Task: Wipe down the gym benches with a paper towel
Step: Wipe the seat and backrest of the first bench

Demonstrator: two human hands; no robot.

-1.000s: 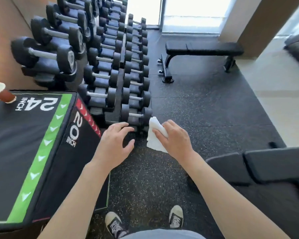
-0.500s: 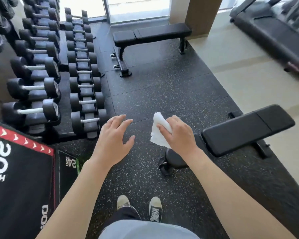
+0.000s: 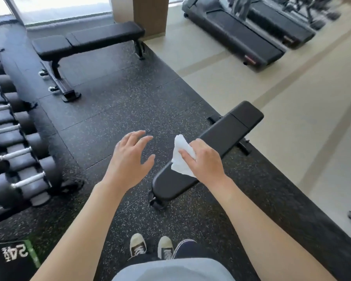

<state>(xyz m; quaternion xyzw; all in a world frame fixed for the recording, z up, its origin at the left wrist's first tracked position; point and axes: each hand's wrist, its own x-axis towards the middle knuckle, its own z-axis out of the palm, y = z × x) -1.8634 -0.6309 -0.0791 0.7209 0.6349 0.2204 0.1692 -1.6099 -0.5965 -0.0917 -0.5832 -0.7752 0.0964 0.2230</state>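
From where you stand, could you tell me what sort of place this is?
Most likely a gym's free-weight area: a dumbbell rack lines the left, two padded benches, the far bench and the near bench, stand on rubber flooring, and treadmills sit beyond.

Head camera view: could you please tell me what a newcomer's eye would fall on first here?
The white paper towel stands out first, crumpled in the grip of the right hand over the near black bench at centre. The left hand hovers open beside it, holding nothing. A second flat bench sits farther back on the speckled black floor, with a dumbbell rack along the left edge.
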